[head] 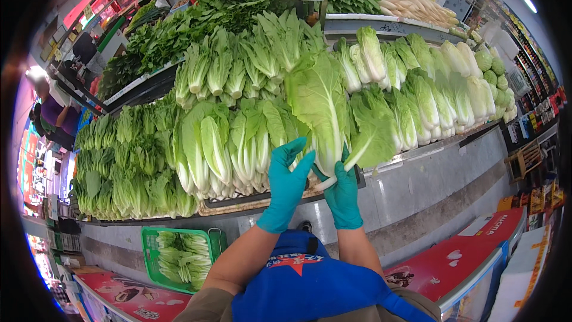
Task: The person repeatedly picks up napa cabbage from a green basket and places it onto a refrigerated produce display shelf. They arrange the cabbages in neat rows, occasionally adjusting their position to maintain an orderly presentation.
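Note:
My right hand (pixel 345 194), in a teal glove, grips the white base of a leafy Chinese cabbage (pixel 324 112). The head stands upright with its broad green leaves pointing away from me. One outer leaf (pixel 373 138) splays off to the right beside my thumb, and a white stalk end pokes out below on the left. My left hand (pixel 288 183), gloved alike, is at the head's left side with thumb and fingers apart and nothing visible between them. Similar long-leaved cabbages (pixel 214 143) lie in rows on the stand just left of my hands.
Romaine-like greens (pixel 219 65), napa cabbages (pixel 424 103) and round cabbages (pixel 491 71) fill the display. A green crate (pixel 149 255) of greens sits on the floor to the left. Red-topped freezers (pixel 460 259) flank me behind. Another person (pixel 62 114) is at far left.

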Available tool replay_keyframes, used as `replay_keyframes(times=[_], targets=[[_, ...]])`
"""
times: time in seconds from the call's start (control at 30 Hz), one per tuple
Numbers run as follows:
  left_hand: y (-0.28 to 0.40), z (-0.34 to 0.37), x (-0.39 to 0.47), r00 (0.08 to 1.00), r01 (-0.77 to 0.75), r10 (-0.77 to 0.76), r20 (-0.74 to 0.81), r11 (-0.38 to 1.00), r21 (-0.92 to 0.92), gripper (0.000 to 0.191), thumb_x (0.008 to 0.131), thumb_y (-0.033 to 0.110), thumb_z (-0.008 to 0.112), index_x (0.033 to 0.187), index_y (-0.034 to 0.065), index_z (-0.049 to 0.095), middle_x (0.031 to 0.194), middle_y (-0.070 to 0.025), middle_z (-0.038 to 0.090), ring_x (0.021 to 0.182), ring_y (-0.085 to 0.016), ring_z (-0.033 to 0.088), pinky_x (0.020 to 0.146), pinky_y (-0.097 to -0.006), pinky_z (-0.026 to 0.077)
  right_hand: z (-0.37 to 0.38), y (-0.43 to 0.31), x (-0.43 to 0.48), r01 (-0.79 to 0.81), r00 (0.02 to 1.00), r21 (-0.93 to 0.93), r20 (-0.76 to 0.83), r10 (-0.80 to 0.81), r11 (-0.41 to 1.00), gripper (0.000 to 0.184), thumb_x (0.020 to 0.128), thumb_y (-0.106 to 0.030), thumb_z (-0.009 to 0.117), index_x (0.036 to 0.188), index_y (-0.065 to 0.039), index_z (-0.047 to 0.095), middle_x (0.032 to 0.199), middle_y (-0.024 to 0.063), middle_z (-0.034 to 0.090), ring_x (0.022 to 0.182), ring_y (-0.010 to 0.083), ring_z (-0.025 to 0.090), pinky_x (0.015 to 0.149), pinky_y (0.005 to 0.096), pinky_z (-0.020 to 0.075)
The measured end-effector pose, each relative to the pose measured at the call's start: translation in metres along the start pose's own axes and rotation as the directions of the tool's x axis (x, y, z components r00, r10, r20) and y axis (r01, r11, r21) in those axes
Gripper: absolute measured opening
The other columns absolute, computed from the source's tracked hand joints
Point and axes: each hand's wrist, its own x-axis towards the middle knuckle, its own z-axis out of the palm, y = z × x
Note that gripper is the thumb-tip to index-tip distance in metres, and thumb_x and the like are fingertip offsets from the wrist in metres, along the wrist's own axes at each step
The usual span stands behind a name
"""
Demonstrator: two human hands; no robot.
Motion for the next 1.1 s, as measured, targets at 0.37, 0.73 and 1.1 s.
replay_keyframes(times=[0.37,0.73,1.1], targets=[[0.026,0.024,0.026,0.994,0.074,-0.075,0.079,0.997,0.015,0.043,0.082,0.009,0.072,0.120,-0.0027,0.054,0.103,-0.0099,0.064,0.088,-0.014,0.061,0.075,-0.0268,0.052,0.020,0.002,-0.010,0.269,0.953,-0.542,0.031,-0.300,0.797,0.048,0.095,-0.011,0.059,0.139,0.001,0.043,0.132,0.0084,0.053,0.112,0.0145,0.052,0.097,0.0275,0.0417],[-0.020,0.020,0.020,0.997,0.028,-0.031,0.068,0.998,0.052,0.032,0.091,0.009,0.060,0.120,-0.0019,0.054,0.101,-0.0085,0.064,0.088,-0.012,0.058,0.074,-0.0262,0.048,0.008,0.015,-0.004,0.063,0.977,-0.566,-0.134,-0.167,0.822,0.037,0.098,-0.020,0.055,0.127,0.003,0.050,0.116,0.0090,0.060,0.101,0.0124,0.055,0.086,0.0263,0.0458],[0.013,0.010,-0.034,0.972,0.224,-0.178,0.156,0.900,-0.374,0.030,0.086,-0.005,0.056,0.115,0.0000,0.052,0.101,-0.0117,0.065,0.085,-0.020,0.065,0.085,-0.0336,0.051,0.000,0.003,0.043,0.036,0.915,-0.120,-0.396,-0.081,0.992,0.042,0.096,-0.019,0.056,0.132,0.001,0.047,0.118,0.0139,0.059,0.097,0.0230,0.064,0.082,0.0361,0.0549]])
